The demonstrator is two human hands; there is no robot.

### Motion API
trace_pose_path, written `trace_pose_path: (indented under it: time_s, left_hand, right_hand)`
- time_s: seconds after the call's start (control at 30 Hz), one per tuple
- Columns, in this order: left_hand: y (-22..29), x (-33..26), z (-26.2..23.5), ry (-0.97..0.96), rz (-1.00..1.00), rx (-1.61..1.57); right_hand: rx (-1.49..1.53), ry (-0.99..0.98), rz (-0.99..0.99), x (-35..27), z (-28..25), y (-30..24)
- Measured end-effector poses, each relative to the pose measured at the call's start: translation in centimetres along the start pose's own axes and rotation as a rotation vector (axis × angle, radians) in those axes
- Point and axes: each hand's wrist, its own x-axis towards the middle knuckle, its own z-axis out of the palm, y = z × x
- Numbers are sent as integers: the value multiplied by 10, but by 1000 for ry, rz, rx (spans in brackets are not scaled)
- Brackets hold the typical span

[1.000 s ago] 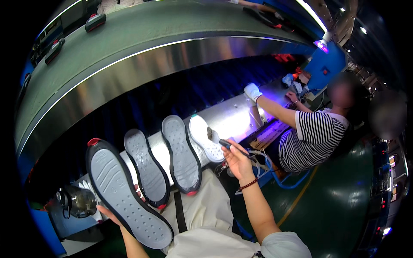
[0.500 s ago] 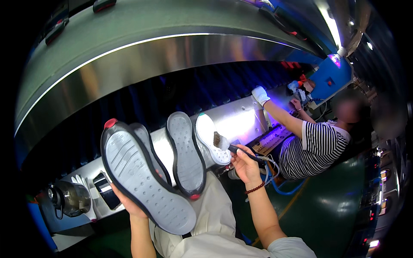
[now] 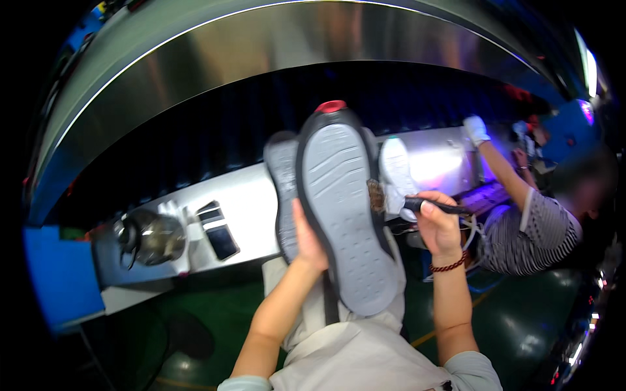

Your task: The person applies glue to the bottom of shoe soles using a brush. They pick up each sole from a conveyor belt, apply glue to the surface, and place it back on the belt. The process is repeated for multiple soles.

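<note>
A grey shoe sole (image 3: 345, 195) with a black rim and a red tip stands up in front of me, its tip pointing away. My left hand (image 3: 310, 244) grips its left edge. In my right hand (image 3: 438, 221) is a black-handled brush (image 3: 376, 195), its bristles right at the sole's right edge; whether they press on it I cannot tell. Behind the held sole, a second grey sole (image 3: 282, 189) lies on the metal bench, partly covered. The white sole (image 3: 396, 163) lies just beyond the brush.
A phone (image 3: 218, 231) and a dark see-through jug (image 3: 153, 236) rest on the bench (image 3: 257, 202) to the left. Beyond it runs a conveyor with a steel side (image 3: 293, 39) and a dark curtain. At the right sits a co-worker in a striped shirt (image 3: 531, 231), wearing a white glove.
The held sole has swung upright and shifted right, now covering more of the soles behind. The brush has gone from over the white sole to the held sole's edge. My view has turned left.
</note>
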Motion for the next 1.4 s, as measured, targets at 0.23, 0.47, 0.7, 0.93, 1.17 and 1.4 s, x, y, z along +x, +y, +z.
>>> trace_pose_path:
  time_s: [0.23,0.47,0.7,0.93,1.17,1.4]
  left_hand:
    - [2,-3,-3,-92,-36,30]
    - [-5,-11,14,-41,-1,118]
    - [-20,2,7,-79,16,216]
    - [22,-3,-6,-39,162,319]
    - [1,-17,16,-192,-61,119]
    - [1,-19,35,-45,-110,192]
  right_hand:
    - [-115,1,3,41,27,15]
    - [-104,22,-88,56,37,4]
    - [-831,-20,-514,31,64,14]
    - [-1070,-564,-356,-45,42,5]
    - [-601,-159,-326,8,51,-32]
    - [-485,-636,-218,-3,47,-29]
